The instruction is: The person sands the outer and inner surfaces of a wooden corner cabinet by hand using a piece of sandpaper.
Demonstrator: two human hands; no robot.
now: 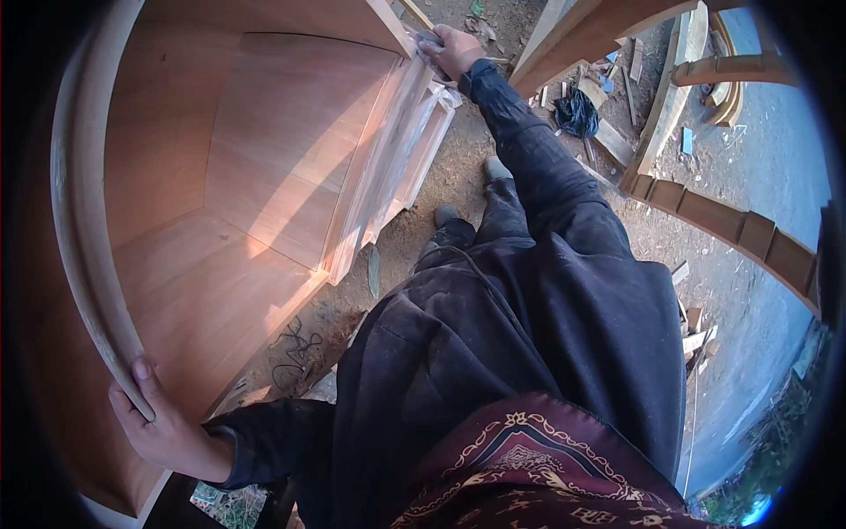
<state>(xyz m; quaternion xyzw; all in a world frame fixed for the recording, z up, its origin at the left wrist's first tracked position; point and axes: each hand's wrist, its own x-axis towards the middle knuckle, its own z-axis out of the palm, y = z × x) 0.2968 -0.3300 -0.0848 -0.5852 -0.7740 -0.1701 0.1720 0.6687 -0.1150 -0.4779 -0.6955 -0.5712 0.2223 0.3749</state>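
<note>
A large wooden cabinet carcass (198,264) with panelled inner walls stands before me on the left. My left hand (165,423) is closed around the lower end of a long moulded wooden strip (86,231), thumb on top; whether the strip is fixed to the cabinet cannot be told. At the top, my right hand (453,53) grips a flat greyish piece (428,47), possibly sandpaper, at the corner of the cabinet's edge. Beside that edge is a smaller wooden frame (423,159) with a clear plastic-like film on it.
Curved wooden furniture parts (727,218) stand at the right. Wood offcuts (611,142) and a black plastic bag (576,112) lie on the sawdust-covered ground (529,40). A thin dark cord (297,350) lies below the cabinet's edge. My feet (497,168) are near the small frame.
</note>
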